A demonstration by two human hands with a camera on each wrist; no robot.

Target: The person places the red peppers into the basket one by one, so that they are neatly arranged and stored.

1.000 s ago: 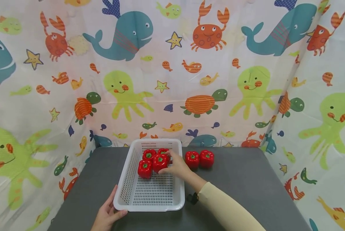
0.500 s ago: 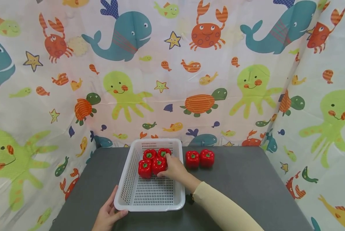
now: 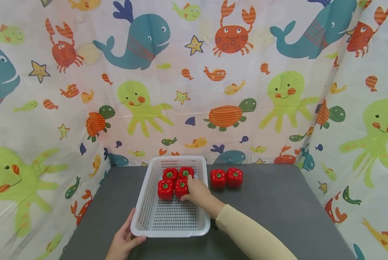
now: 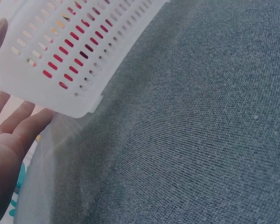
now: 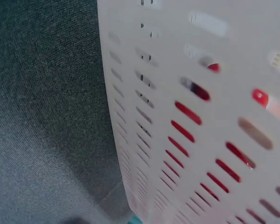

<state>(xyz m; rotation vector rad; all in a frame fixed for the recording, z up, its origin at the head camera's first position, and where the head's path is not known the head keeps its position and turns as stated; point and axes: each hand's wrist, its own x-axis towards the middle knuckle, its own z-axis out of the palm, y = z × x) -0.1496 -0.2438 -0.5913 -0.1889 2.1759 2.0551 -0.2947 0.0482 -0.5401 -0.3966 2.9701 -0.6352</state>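
Observation:
A white perforated plastic basket (image 3: 138,213) lies on the dark table in the head view. My left hand (image 3: 124,240) holds its near left corner, thumb at the front rim and fingers along the left side. In the left wrist view, those fingers (image 4: 30,126) reach under the rim. Inside the basket, my right hand (image 3: 198,193) grips a red bell pepper (image 3: 181,187), which sits at the near right of a tight cluster. Beside it are a near-left bell pepper (image 3: 165,190) and two behind, one left (image 3: 170,174) and one right (image 3: 186,172).
Two more red bell peppers, one (image 3: 218,179) next to the other (image 3: 234,178), stand on the table (image 3: 262,206) right of the basket. A curtain (image 3: 194,119) printed with sea animals closes off the back and both sides. The basket's right wall (image 5: 154,116) fills much of the right wrist view.
My right hand has lowered the bell pepper into the near right spot of the cluster, uncovering the one behind it. My left hand stays at the basket corner.

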